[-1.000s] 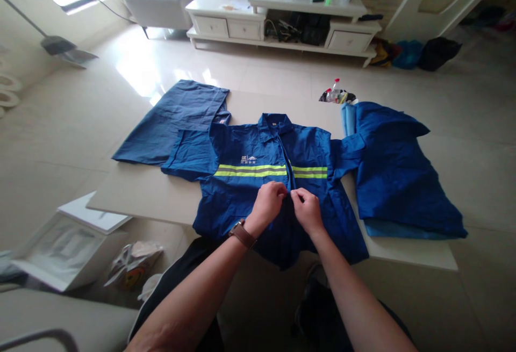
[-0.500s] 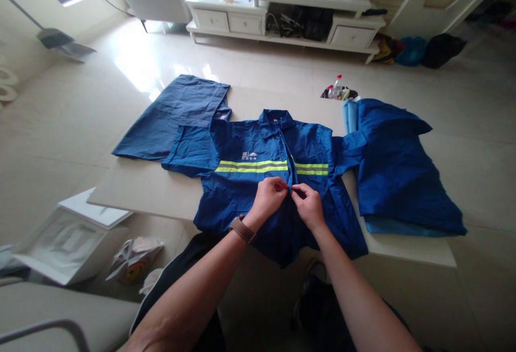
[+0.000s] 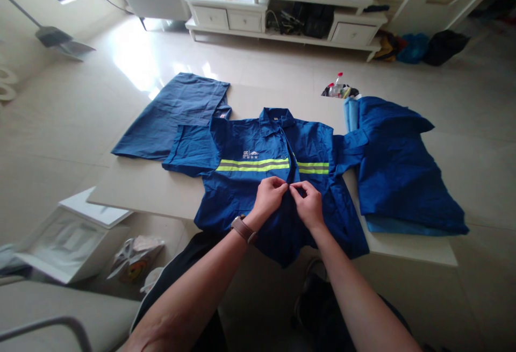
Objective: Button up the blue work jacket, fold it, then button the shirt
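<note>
A blue short-sleeved work shirt point(image 3: 237, 196) lies face up with its collar away from me. It has a yellow-and-grey reflective band across the chest and a white logo above the band. At the front opening, just below the band, my left hand point(image 3: 271, 193) pinches one edge of the placket. My right hand point(image 3: 308, 201) pinches the cloth right beside it, the fingertips of both hands almost touching. Whatever small part sits between the fingertips, such as a button, is hidden. The shirt's lower hem hangs over the table's near edge.
The shirt lies on a pale tabletop point(image 3: 145, 191). Folded blue garments point(image 3: 173, 115) lie at its left, and more blue clothing point(image 3: 403, 169) is piled at its right. A white open box point(image 3: 60, 239) and a plastic bag point(image 3: 135, 258) stand on the floor at left.
Both hands have shifted very slightly upward along the placket, and the fingertips have come closer together. The shirt and the other garments lie as before.
</note>
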`<state>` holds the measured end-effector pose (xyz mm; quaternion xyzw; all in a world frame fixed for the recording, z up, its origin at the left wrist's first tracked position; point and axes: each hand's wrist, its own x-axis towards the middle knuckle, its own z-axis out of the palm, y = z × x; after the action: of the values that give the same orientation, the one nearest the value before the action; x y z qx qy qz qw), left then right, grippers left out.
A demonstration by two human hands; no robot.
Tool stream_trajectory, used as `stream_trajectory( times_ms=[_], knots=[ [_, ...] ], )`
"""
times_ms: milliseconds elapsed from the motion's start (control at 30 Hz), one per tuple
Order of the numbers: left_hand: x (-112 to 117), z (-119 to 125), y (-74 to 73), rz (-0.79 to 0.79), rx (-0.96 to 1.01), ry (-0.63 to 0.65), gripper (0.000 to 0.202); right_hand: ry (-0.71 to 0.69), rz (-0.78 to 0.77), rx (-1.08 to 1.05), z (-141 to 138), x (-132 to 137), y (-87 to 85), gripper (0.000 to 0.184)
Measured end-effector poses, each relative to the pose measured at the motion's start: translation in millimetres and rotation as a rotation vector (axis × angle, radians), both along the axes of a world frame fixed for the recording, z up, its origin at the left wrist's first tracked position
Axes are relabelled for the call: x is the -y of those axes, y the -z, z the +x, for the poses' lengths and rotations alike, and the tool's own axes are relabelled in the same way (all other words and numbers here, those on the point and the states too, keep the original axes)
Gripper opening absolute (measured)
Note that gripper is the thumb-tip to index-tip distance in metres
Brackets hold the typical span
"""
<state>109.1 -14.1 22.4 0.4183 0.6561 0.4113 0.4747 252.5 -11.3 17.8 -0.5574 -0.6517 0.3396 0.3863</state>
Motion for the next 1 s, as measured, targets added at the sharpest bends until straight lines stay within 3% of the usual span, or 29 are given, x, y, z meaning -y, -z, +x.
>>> stream_trajectory(
  times_ms=[267, 433, 700, 1000],
  knots=[
    [1.4, 0.1, -5.3, -0.028, -0.048, 0.014, 0.011, 0.018, -0.021, 0.015, 1.9, -2.6, 0.1, 0.020],
    [3.2, 1.3, -10.7, 0.068, -0.104, 0.025, 0.008, -0.019, 0.019, 0.024, 4.3, -2.7, 0.3, 0.018],
    [-0.8, 1.9, 0.5, 0.042, 0.052, -0.034, 0.007, -0.044, 0.015, -0.046, 5.1, -3.5, 3.9, 0.010],
    [1.5, 6.6, -6.8, -0.088, 0.398, -0.207, 0.008, -0.067, 0.065, -0.009, 1.9, -2.6, 1.1, 0.006]
  ],
)
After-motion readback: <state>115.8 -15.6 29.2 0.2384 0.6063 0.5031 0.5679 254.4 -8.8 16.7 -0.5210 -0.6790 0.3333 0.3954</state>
